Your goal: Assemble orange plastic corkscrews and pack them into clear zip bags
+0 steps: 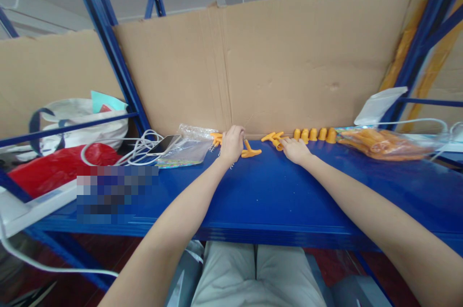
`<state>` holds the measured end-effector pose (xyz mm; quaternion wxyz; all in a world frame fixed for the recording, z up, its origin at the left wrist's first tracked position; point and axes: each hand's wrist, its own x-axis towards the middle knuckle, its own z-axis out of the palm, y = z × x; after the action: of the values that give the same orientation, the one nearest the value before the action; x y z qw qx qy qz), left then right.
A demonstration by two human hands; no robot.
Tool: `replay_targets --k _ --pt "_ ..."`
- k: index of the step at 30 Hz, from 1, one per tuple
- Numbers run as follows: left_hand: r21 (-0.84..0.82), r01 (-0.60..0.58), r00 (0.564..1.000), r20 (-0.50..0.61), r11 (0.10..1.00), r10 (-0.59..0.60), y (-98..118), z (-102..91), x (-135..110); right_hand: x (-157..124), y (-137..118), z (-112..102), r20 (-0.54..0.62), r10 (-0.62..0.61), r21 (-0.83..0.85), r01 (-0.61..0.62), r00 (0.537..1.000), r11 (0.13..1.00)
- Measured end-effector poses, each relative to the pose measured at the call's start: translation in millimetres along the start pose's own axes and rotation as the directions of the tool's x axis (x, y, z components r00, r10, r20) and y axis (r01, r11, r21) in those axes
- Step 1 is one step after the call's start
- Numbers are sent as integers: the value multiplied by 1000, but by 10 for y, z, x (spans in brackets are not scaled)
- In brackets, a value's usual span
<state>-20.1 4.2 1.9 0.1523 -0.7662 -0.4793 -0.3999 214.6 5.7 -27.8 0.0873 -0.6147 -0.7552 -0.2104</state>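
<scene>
My left hand (232,145) is closed above the back of the blue tabletop; whatever its fingers hold is hidden. Right beside it lies an orange T-shaped plastic piece (251,153), and thin metal chain shows near the fingers. Another orange piece (217,139) with chain pokes out on the hand's far left. My right hand (297,151) is closed with its fingertips at a small orange cup (278,145), which lies tilted with its opening towards me. Behind that cup are orange branched pieces (269,136). Several orange cups (322,134) stand in a row to the right.
A clear bag of orange parts (385,144) lies at the right. To the left are clear plastic bags (188,148), a phone (164,145), white cables (139,149) and a red bag (65,167). A cardboard panel (289,65) closes off the back between blue posts (108,51).
</scene>
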Motion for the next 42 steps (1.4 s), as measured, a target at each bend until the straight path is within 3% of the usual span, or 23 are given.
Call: replay_targets --k 7,12,14,18,23,38,42 --pt "-156 -47 998 36 987 53 -5 97 -7 -4 0 -6 0 4 10 -4 1000 1000" --pt "-192 -100 980 151 976 130 -14 203 -77 -8 -2 -15 19 10 28 -10 1000 1000" --pt "-162 -118 953 258 980 158 -28 246 -110 -14 -8 -24 23 18 25 -18 1000 1000" --pt "-48 -186 856 483 981 186 -68 321 -133 -27 -22 -44 28 29 7 -29 999 1000" --pt "-28 -287 802 539 958 256 -131 378 -100 -27 -27 -55 39 24 -8 -24 999 1000" --pt "100 -273 859 473 957 195 -93 311 -116 -12 -23 -38 33 20 3 -20 999 1000" --pt "136 -213 875 467 967 127 -77 288 -120 -8 -20 -24 31 24 3 -24 999 1000"
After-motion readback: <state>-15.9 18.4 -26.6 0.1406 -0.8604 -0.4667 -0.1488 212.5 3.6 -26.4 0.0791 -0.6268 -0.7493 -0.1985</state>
